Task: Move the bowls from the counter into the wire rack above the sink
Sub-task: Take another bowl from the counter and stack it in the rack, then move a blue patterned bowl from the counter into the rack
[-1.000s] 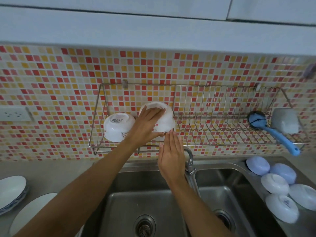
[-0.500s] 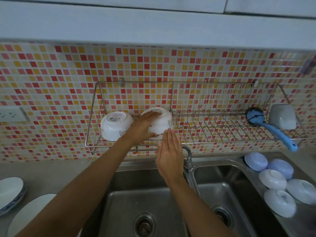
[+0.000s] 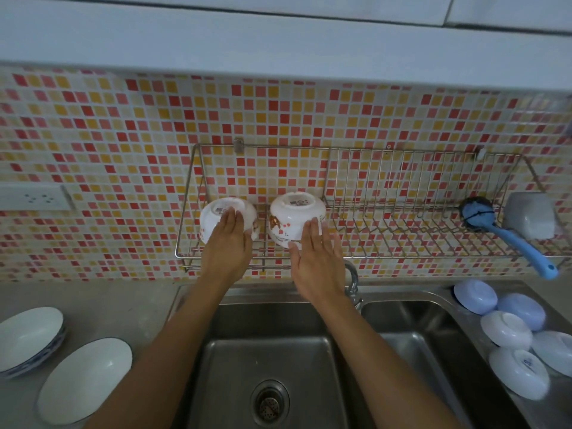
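Our left hand (image 3: 228, 239) lies flat on one upturned bowl (image 3: 213, 216) in the wire rack (image 3: 402, 209); our right hand (image 3: 317, 258), fingers spread, seemingly touches the neighbouring bowl (image 3: 294, 216). Five bowls (image 3: 507, 331) wait on the desk (image 3: 557, 394).

Rack (image 3: 402, 181) middle open; brush (image 3: 507, 233), tub (image 3: 529, 215) perhaps crowd right end.

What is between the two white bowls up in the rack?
Nothing but bare wire rack between the left bowl and right bowl, per the head view.
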{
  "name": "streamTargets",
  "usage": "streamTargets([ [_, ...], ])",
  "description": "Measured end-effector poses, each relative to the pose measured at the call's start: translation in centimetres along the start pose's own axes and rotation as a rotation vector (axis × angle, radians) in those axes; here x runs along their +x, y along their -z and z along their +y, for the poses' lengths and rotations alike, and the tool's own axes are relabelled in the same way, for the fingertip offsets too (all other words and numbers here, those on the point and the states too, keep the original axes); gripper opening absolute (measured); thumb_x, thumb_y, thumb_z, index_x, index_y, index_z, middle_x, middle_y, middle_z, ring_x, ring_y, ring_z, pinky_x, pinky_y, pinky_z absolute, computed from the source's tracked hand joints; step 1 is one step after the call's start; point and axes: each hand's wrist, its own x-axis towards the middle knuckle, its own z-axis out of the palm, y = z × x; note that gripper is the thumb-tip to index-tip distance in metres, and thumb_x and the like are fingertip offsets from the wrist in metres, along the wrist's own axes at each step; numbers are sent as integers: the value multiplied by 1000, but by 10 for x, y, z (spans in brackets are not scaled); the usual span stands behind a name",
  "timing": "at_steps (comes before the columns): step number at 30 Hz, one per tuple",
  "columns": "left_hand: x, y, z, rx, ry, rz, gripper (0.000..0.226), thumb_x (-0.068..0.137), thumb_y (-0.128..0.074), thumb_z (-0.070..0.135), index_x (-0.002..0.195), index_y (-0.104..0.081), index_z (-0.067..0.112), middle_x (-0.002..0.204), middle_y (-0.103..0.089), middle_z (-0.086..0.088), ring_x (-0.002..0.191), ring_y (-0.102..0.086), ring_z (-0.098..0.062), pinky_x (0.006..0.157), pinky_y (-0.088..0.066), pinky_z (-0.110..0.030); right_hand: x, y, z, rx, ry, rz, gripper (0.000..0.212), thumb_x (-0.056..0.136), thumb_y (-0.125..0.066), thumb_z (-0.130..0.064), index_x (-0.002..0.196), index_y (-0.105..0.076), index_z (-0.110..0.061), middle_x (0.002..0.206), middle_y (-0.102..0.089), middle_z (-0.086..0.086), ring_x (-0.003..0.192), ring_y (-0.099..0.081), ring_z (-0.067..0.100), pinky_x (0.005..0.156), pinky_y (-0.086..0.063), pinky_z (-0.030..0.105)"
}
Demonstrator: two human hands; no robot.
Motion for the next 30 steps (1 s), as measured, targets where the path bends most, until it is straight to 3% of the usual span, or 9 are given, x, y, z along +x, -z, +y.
streamTargets([
  [3, 0, 2, 0, -3, 13, -47, 52, 101, -28, 28, 145, -28, 0, 154, -28, -17, 143, -25, -29, 112, -30, -46, 2, 2, -1, -21, -31, -87, 68, 99, -6, -50, 153, -1, -8, 162, -3, 9, 149, -1, 25, 116, 11, 41],
  [7, -4, 5, 0, 21, -23, -65, 53, 102, -26, 31, 146, -27, 1, 155, -26, -16, 144, -24, -28, 113, -27, -46, 2, 5, -1, -47, -32, -93, 68, 99, -7, -50, 152, -3, -8, 162, -5, 10, 149, 1, 25, 118, 13, 42],
  [10, -23, 7, -8, 99, -65, -47, 59, 101, -15, 40, 148, -24, 5, 156, -23, -13, 146, -18, -26, 117, -9, -41, -18, 2, -7, -29, -19, -7, 66, 100, -12, -49, 152, -8, -8, 161, -5, 9, 149, 4, 24, 120, 6, 46],
  [12, -46, 10, -21, 98, -118, -36, 65, 99, -8, 46, 149, -16, 6, 158, -10, -10, 147, -7, -24, 117, 4, -39, -41, -8, -20, 29, 50, 61, 66, 100, -17, -51, 153, -6, -11, 161, 3, 7, 148, 10, 23, 120, 5, 44],
  [14, -75, 11, -40, 28, -140, -41, 63, 99, -14, 45, 150, -4, 10, 157, 7, -4, 147, 7, -20, 119, 5, -39, -69, -23, -40, 114, 128, 67, 68, 99, -22, -51, 153, -2, -14, 161, 9, 7, 148, 14, 21, 120, 3, 40],
  [16, -109, 11, -67, -35, -99, -48, 62, 99, -18, 43, 151, 2, 14, 159, 8, -5, 147, 10, -19, 120, 2, -39, -93, -42, -65, 204, 177, 15, 69, 99, -29, -51, 154, -5, -17, 162, 7, 6, 148, 9, 19, 119, 1, 36],
  [20, -170, 15, -145, -85, 231, -56, 64, 99, -21, 47, 150, 5, 18, 155, 18, 2, 144, 18, -15, 118, 7, -34, -127, -85, -127, 396, 199, -172, 69, 95, -45, -50, 151, -23, -17, 161, -8, 7, 148, -9, 24, 117, -18, 38],
  [26, -224, 24, -259, -185, 664, -23, 60, 92, -51, 9, 146, -24, 2, 156, -20, -21, 144, -15, -38, 118, -18, -48, -135, -140, -217, 533, 57, -592, 95, 86, -58, -56, 153, -5, -15, 161, -5, 12, 148, -10, 28, 118, -18, 44],
  [30, -238, 25, -288, -364, 899, -77, 63, 91, -53, 5, 145, -22, -2, 150, -30, -24, 138, -29, -37, 113, -23, -41, -137, -171, -263, 554, -93, -741, 96, 83, -66, -48, 151, -10, -12, 155, -28, 14, 138, -34, 34, 109, -33, 45],
])
